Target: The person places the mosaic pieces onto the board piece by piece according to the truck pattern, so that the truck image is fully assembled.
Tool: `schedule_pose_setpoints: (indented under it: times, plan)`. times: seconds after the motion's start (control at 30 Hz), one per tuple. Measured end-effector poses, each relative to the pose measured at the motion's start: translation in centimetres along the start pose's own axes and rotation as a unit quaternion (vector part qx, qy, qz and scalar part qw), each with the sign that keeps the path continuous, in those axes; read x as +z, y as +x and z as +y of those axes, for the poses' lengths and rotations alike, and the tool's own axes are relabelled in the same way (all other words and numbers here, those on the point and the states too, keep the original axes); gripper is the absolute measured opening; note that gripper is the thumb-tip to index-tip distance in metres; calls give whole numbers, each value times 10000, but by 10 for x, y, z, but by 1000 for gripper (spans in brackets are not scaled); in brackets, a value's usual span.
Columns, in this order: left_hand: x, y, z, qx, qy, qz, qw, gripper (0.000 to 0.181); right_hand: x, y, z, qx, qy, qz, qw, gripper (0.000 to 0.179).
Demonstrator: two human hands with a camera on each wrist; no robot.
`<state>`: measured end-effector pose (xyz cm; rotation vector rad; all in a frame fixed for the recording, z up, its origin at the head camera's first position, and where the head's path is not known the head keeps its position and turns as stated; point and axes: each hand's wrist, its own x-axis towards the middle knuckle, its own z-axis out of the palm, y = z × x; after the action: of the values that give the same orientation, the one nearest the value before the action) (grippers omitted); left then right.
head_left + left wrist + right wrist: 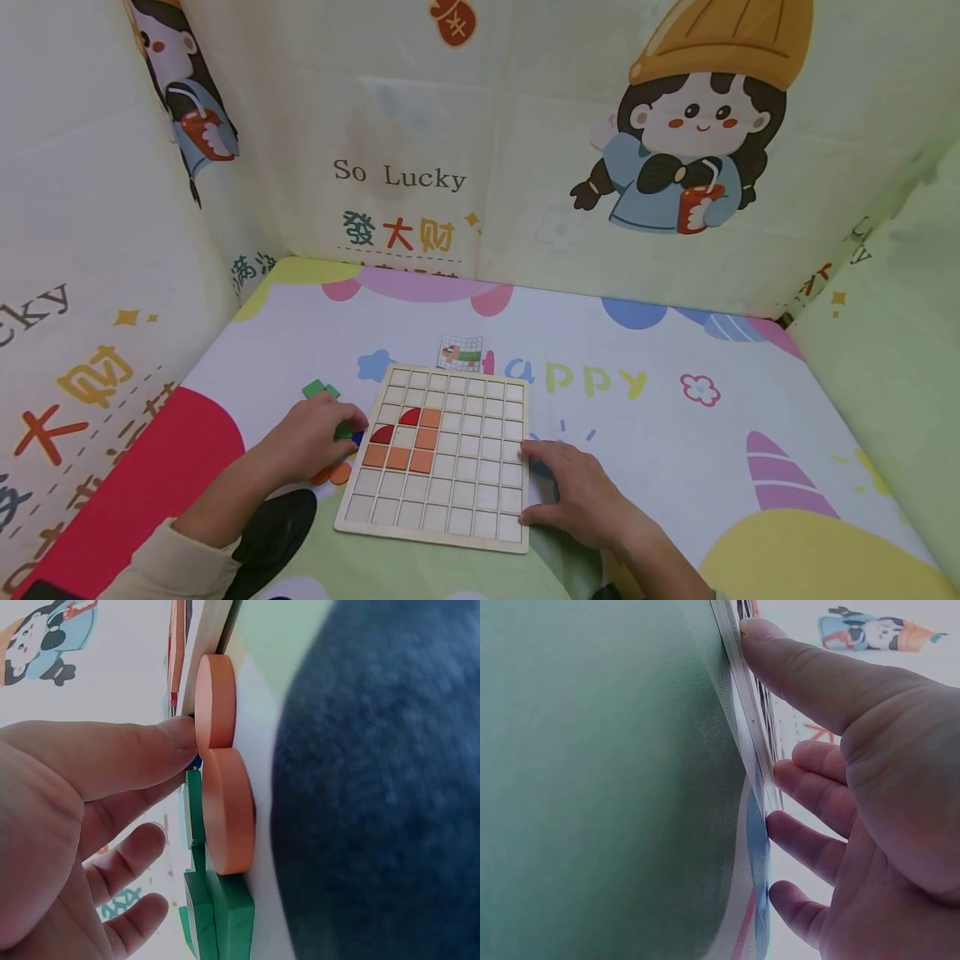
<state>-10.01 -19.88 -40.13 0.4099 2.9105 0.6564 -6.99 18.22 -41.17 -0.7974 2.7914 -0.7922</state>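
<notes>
A square wooden grid board (pixel 480 467) lies on the table. On its left side are several orange squares (pixel 399 458) and two red quarter-round pieces (pixel 410 416). My left hand (pixel 311 437) is at the board's left edge, pinching a small blue piece (pixel 357 437) between thumb and index finger; the thumb hides most of it in the left wrist view. Beside that hand lie round orange pieces (pixel 229 810) and several green pieces (pixel 231 911). My right hand (pixel 581 492) touches the board's right edge with thumb and fingertips, its fingers spread and fairly straight.
A small picture card (pixel 461 353) with a coloured grid pattern lies just behind the board. Patterned cloth (pixel 675 450) covers the table, and printed cloth walls (pixel 525 167) enclose it at the back and both sides.
</notes>
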Motion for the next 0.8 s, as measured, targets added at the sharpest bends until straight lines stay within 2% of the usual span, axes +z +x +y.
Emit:
schedule_pose_setpoints:
  times: [0.13, 0.43, 0.8]
  plan:
    - [-1, -1, 0, 63, 47, 28, 10000, 36, 0, 0, 0, 4, 26, -6, 10000, 79]
    - [-1, -1, -1, 36, -89, -127, 9999, 42, 0, 0, 0, -12, 18, 4, 10000, 79]
    - [-2, -2, -2, 207, 99, 16, 9997, 38, 0, 0, -1, -67, -35, 55, 10000, 79]
